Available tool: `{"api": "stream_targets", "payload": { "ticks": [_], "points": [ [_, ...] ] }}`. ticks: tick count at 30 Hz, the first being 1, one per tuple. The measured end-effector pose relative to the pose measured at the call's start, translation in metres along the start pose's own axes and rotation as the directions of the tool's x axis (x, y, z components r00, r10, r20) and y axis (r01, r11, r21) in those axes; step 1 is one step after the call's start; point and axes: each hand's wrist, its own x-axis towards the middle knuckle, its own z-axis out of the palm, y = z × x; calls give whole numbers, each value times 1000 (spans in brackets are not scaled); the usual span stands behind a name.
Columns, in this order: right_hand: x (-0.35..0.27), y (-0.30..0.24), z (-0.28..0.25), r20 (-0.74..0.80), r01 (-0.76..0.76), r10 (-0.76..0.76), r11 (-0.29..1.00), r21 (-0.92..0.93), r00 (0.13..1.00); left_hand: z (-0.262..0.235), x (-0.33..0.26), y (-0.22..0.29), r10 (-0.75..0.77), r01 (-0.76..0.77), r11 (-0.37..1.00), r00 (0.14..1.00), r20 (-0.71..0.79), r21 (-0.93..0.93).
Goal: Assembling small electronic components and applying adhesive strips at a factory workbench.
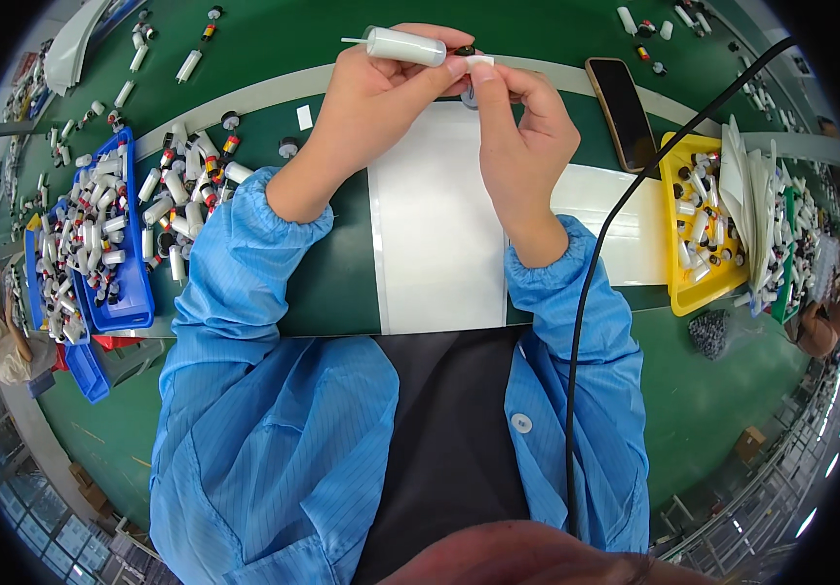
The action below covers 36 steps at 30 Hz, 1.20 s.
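Observation:
My left hand point(362, 109) is closed, with a white translucent cylinder point(406, 47) lying across its fingers; a thin stem sticks out of the cylinder's left end. Thumb and forefinger of my right hand point(529, 146) pinch a small white label-like piece point(479, 62), and my left fingertips meet it from the other side. Just behind that piece shows a small black part point(466, 51). Below the fingertips a grey round part point(469, 96) is half hidden; whether it belongs to the black part I cannot tell. Under my hands lies a white sheet point(439, 224).
Left of me, a blue tray point(134, 229) and a loose pile of white cylinders point(176, 185) cover the bench. A phone point(621, 112) lies at the right, near a yellow tray point(678, 283) of similar parts. A black cable point(603, 244) runs over my right sleeve.

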Motion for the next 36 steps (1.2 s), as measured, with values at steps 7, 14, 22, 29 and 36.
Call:
{"api": "stream_targets", "payload": {
  "ticks": [7,14,22,29,36],
  "points": [
    [6,3,-7,45,-27,23,996,81,999,1,-3,0,15,-15,1000,1000,13,20],
    [20,7,-16,527,-721,494,451,526,692,-1,-5,2,-71,104,973,984,161,-207],
    [36,45,-45,536,-616,303,423,665,788,-20,2,17,-26,32,996,997,69,-89],
    [23,16,-44,653,347,122,767,-540,747,-272,15,9,79,57,702,984,-158,710],
    [23,10,-42,575,179,286,764,-619,766,-366,21,8,216,230,309,928,-303,923]
  ]
}}
